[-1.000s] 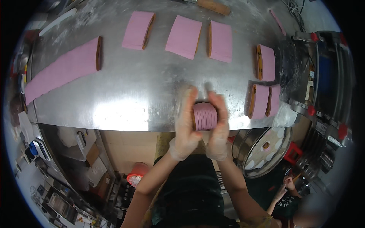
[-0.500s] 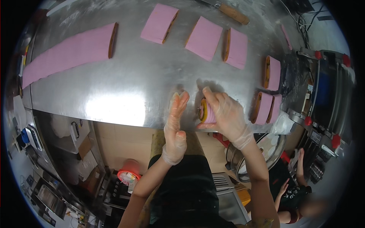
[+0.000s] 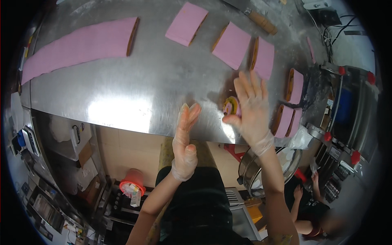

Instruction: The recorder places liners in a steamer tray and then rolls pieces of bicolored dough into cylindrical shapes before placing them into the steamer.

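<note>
A small pink dough roll (image 3: 232, 106) with yellow and dark layers at its end lies near the front edge of the steel worktop. My right hand (image 3: 254, 112), in a clear plastic glove, is against its right side, fingers stretched forward and thumb apart; the palm hides part of the roll. To the left, my gloved left hand (image 3: 186, 141) is held on edge above the counter's front rim, fingers straight and holding nothing. Flat pink dough pieces with brown filling at their cut ends lie beyond, among them a middle piece (image 3: 232, 45) and one (image 3: 262, 57) just past my right fingertips.
A long pink dough strip (image 3: 81, 45) stretches across the far left of the steel worktop (image 3: 61, 96). Farther back lies a wooden handle (image 3: 262, 22). More pink pieces (image 3: 282, 121) and a plastic bag (image 3: 300, 138) sit at right, beside a machine with red knobs (image 3: 341, 70). Another person's hand (image 3: 298, 192) shows lower right.
My right hand has gone from curving around the dough roll to stretching its fingers forward, and the roll's end shows more. My left hand keeps nearly the same pose. The whole view has shifted slightly.
</note>
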`<action>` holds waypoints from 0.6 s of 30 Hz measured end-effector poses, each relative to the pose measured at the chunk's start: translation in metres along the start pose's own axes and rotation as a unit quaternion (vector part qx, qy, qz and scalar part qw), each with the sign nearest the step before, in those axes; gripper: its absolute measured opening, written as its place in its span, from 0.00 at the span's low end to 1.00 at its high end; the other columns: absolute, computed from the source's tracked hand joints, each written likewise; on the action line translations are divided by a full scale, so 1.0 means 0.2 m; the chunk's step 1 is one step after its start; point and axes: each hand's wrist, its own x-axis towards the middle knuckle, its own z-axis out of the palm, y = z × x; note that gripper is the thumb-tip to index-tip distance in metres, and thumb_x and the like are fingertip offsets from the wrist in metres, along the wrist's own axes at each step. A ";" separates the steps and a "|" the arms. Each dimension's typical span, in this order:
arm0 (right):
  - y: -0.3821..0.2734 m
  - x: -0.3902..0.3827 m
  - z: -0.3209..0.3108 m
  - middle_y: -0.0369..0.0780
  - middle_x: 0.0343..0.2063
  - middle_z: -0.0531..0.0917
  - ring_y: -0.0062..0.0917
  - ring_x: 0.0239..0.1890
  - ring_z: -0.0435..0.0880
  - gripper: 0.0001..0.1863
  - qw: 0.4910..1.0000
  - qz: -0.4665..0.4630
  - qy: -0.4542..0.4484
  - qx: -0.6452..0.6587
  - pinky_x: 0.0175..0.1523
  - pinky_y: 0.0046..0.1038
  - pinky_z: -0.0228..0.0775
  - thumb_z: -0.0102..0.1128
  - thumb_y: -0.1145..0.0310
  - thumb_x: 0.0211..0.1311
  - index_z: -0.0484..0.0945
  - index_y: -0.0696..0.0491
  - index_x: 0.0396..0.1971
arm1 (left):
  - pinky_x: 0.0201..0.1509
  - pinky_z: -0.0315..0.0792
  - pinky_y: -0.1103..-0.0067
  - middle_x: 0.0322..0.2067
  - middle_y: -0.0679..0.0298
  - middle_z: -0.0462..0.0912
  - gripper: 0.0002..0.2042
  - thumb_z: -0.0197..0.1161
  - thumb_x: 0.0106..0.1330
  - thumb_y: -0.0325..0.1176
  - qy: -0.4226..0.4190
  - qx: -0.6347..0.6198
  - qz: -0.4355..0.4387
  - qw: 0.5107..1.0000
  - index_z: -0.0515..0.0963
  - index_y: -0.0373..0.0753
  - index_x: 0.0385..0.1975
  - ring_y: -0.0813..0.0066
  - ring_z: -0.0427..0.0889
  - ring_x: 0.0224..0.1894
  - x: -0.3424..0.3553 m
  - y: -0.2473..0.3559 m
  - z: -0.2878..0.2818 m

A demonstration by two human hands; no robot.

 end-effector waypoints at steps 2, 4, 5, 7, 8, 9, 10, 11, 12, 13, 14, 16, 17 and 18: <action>-0.08 -0.13 0.03 0.51 0.63 0.70 0.46 0.71 0.60 0.59 0.999 0.022 -0.021 0.042 0.73 0.55 0.43 0.52 0.23 0.39 0.69 0.63 0.60 | 0.75 0.51 0.62 0.69 0.46 0.60 0.49 0.46 0.66 0.70 -0.002 -0.008 0.000 1.000 0.44 0.35 0.75 0.55 0.59 0.73 0.01 0.01 0.01; -0.16 -0.19 0.06 0.50 0.65 0.68 0.48 0.71 0.60 0.58 0.996 0.043 -0.044 0.067 0.72 0.56 0.43 0.39 0.21 0.49 0.66 0.61 0.62 | 0.75 0.50 0.62 0.69 0.46 0.60 0.49 0.46 0.66 0.70 0.003 -0.004 -0.003 1.000 0.43 0.36 0.75 0.55 0.59 0.73 0.00 0.01 -0.01; -0.16 -0.19 0.07 0.49 0.64 0.69 0.48 0.70 0.61 0.58 0.996 0.047 -0.044 0.057 0.72 0.57 0.44 0.38 0.20 0.48 0.67 0.61 0.62 | 0.75 0.51 0.62 0.69 0.46 0.60 0.49 0.46 0.66 0.70 0.010 0.001 0.000 1.000 0.44 0.36 0.75 0.55 0.59 0.73 0.00 0.01 -0.01; -0.12 -0.14 0.06 0.48 0.60 0.74 0.44 0.69 0.63 0.58 0.998 0.051 -0.040 0.022 0.72 0.56 0.43 0.42 0.21 0.44 0.72 0.62 0.57 | 0.75 0.51 0.62 0.69 0.46 0.60 0.50 0.46 0.65 0.71 0.012 0.003 0.000 1.000 0.44 0.36 0.75 0.55 0.58 0.73 0.00 0.01 -0.01; -0.07 -0.09 0.04 0.48 0.60 0.74 0.44 0.69 0.63 0.58 0.997 0.055 -0.041 0.019 0.72 0.56 0.43 0.42 0.21 0.44 0.72 0.62 0.57 | 0.75 0.51 0.62 0.69 0.46 0.60 0.50 0.46 0.65 0.71 0.010 0.002 0.001 1.000 0.44 0.36 0.75 0.54 0.58 0.73 0.00 0.01 0.00; -0.03 -0.04 0.04 0.48 0.60 0.74 0.43 0.69 0.63 0.57 0.999 0.038 -0.004 0.009 0.72 0.57 0.43 0.41 0.21 0.45 0.72 0.61 0.56 | 0.75 0.50 0.62 0.69 0.45 0.59 0.50 0.46 0.65 0.71 0.013 0.006 0.002 1.000 0.44 0.36 0.75 0.54 0.58 0.73 0.01 0.01 0.00; -0.01 -0.02 0.04 0.47 0.59 0.75 0.42 0.69 0.64 0.56 0.999 0.021 0.033 -0.002 0.72 0.57 0.43 0.40 0.21 0.47 0.73 0.61 0.56 | 0.75 0.50 0.62 0.69 0.45 0.59 0.50 0.46 0.65 0.71 0.013 0.009 0.001 1.000 0.44 0.36 0.75 0.54 0.58 0.73 0.01 0.00 0.00; -0.01 -0.03 0.05 0.47 0.59 0.74 0.42 0.69 0.64 0.54 0.999 0.014 0.047 -0.012 0.72 0.57 0.42 0.39 0.22 0.49 0.73 0.60 0.55 | 0.75 0.50 0.61 0.70 0.45 0.59 0.50 0.45 0.65 0.71 0.005 0.050 0.041 0.998 0.44 0.35 0.74 0.53 0.57 0.73 0.02 -0.02 0.00; -0.03 -0.07 0.05 0.47 0.59 0.74 0.42 0.69 0.64 0.54 0.999 0.017 0.046 -0.017 0.72 0.57 0.42 0.39 0.22 0.49 0.73 0.60 0.55 | 0.75 0.49 0.61 0.70 0.45 0.58 0.50 0.45 0.66 0.71 -0.008 0.083 0.082 0.993 0.44 0.34 0.74 0.51 0.56 0.73 0.04 -0.04 0.01; -0.07 -0.12 0.08 0.48 0.59 0.74 0.43 0.69 0.64 0.54 0.998 0.018 0.034 0.039 0.72 0.57 0.42 0.39 0.22 0.49 0.73 0.60 0.55 | 0.75 0.49 0.61 0.70 0.45 0.58 0.50 0.45 0.66 0.71 -0.009 0.083 0.082 0.993 0.44 0.34 0.74 0.51 0.56 0.73 0.06 -0.08 0.01; -0.10 -0.17 0.10 0.48 0.60 0.74 0.43 0.69 0.64 0.54 0.995 0.019 0.023 0.096 0.72 0.58 0.41 0.39 0.22 0.50 0.73 0.60 0.55 | 0.75 0.48 0.60 0.70 0.44 0.58 0.50 0.45 0.66 0.70 -0.032 0.130 0.130 0.982 0.44 0.32 0.74 0.49 0.55 0.74 0.10 -0.12 0.02; -0.13 -0.19 0.06 0.49 0.62 0.71 0.43 0.69 0.63 0.51 0.994 0.018 -0.010 0.104 0.73 0.52 0.44 0.39 0.25 0.58 0.70 0.61 0.59 | 0.75 0.48 0.60 0.70 0.43 0.57 0.50 0.46 0.67 0.69 -0.057 0.179 0.177 0.966 0.44 0.30 0.73 0.47 0.54 0.74 0.14 -0.13 0.06; -0.14 -0.21 0.08 0.49 0.63 0.71 0.41 0.69 0.63 0.50 0.952 0.082 0.109 0.273 0.73 0.48 0.46 0.37 0.27 0.62 0.68 0.62 0.61 | 0.75 0.48 0.60 0.70 0.42 0.57 0.50 0.48 0.66 0.68 -0.057 0.172 0.149 0.972 0.45 0.29 0.73 0.45 0.54 0.73 0.16 -0.11 0.13; -0.12 -0.24 0.09 0.49 0.64 0.70 0.40 0.70 0.63 0.48 0.868 0.144 0.222 0.421 0.74 0.44 0.48 0.34 0.29 0.66 0.65 0.62 0.64 | 0.75 0.49 0.59 0.70 0.41 0.57 0.51 0.50 0.65 0.67 -0.061 0.156 0.123 0.978 0.45 0.27 0.72 0.43 0.53 0.73 0.18 -0.12 0.20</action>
